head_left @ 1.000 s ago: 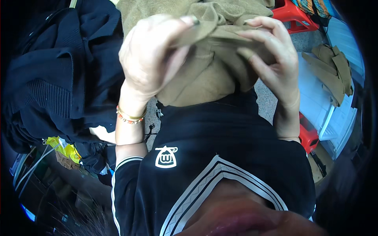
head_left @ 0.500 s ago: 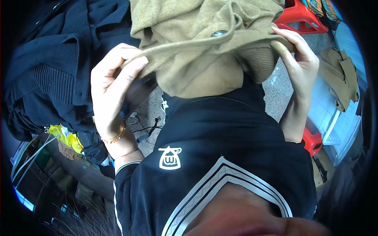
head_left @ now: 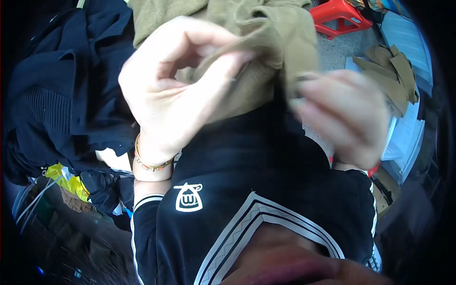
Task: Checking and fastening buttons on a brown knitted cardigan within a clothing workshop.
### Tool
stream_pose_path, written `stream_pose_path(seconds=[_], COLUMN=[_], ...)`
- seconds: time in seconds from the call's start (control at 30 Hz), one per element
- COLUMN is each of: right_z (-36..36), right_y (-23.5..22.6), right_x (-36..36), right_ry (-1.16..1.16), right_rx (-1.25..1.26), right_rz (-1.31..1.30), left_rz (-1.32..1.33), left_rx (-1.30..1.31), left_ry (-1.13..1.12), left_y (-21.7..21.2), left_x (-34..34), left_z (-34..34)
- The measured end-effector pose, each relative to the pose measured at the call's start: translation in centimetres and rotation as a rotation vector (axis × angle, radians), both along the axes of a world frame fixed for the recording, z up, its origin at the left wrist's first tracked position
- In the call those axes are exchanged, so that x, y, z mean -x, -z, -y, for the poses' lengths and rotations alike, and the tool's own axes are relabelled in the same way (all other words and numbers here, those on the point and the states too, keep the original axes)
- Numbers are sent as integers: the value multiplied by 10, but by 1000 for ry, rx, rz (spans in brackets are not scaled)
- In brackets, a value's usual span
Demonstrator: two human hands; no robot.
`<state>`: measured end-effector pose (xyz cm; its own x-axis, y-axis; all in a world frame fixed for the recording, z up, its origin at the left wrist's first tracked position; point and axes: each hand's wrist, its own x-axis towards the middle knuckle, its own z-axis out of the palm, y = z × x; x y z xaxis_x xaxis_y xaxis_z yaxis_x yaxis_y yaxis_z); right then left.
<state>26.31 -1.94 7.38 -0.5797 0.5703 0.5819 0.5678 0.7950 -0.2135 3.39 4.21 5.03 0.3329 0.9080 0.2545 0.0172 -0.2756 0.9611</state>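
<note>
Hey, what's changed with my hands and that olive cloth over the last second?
Both hands have come closer together and nearer the camera. The left hand now pinches a fold of the olive cloth between thumb and fingers; the right hand, blurred by motion, has dropped from the cloth's edge, and its grip cannot be made out. The dark clothes pile, red stool and tan pieces stayed put.
</note>
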Motion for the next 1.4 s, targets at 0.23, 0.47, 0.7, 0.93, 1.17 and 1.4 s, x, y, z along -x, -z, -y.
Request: stream_pose_path(seconds=[0.23, 0.47, 0.7, 0.93, 1.17, 1.4], right_z=[-10, -16, -21, -39, -40, -49], right_y=[9, 10, 13, 33, 41, 45], right_x=[41, 39, 34, 20, 21, 26], right_ry=[-125, 3, 88, -66, -29, -65], right_rx=[-55, 98, -42, -63, 37, 184], right_rz=[295, 47, -2, -179, -220, -197], left_rz=[-96, -167, 37, 161, -56, -215], left_rx=[98, 138, 260, 421, 87, -274], left_ry=[46, -6, 66, 202, 161, 29], left_y=[-8, -5, 13, 28, 27, 41], left_x=[-13, -9, -12, 16, 6, 6], left_z=[6, 2, -4, -14, 5, -1])
